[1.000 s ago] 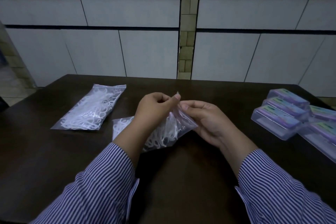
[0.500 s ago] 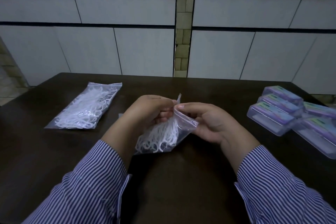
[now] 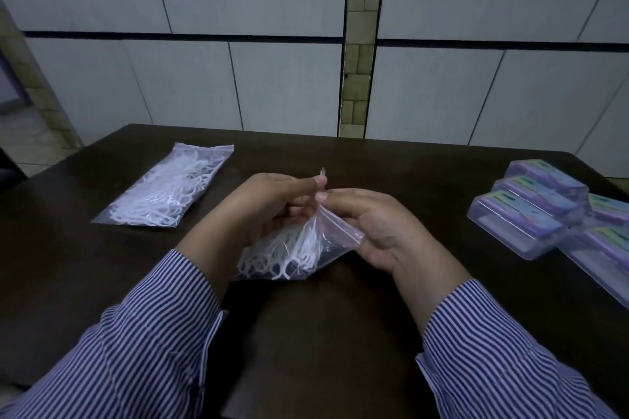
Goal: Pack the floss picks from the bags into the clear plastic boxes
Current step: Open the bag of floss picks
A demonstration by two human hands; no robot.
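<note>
Both hands hold a clear zip bag of white floss picks (image 3: 292, 253) just above the middle of the dark table. My left hand (image 3: 262, 211) pinches one side of the bag's top edge. My right hand (image 3: 377, 228) pinches the other side, thumb and fingers close to the left hand's. The picks are bunched in the bag's lower end, which rests near the table. A second bag of floss picks (image 3: 166, 187) lies flat and shut at the left. Several clear plastic boxes (image 3: 531, 211) with purple labels sit closed at the right.
The dark brown table (image 3: 323, 333) ends at a far edge close to a white tiled wall (image 3: 272, 78). My striped sleeves cover the near part of the table. The boxes reach the table's right edge.
The bag has turned more upright in my hands and its lower end has drawn toward me. My fingers have shifted along its top edge. The other bag and the boxes have not moved.
</note>
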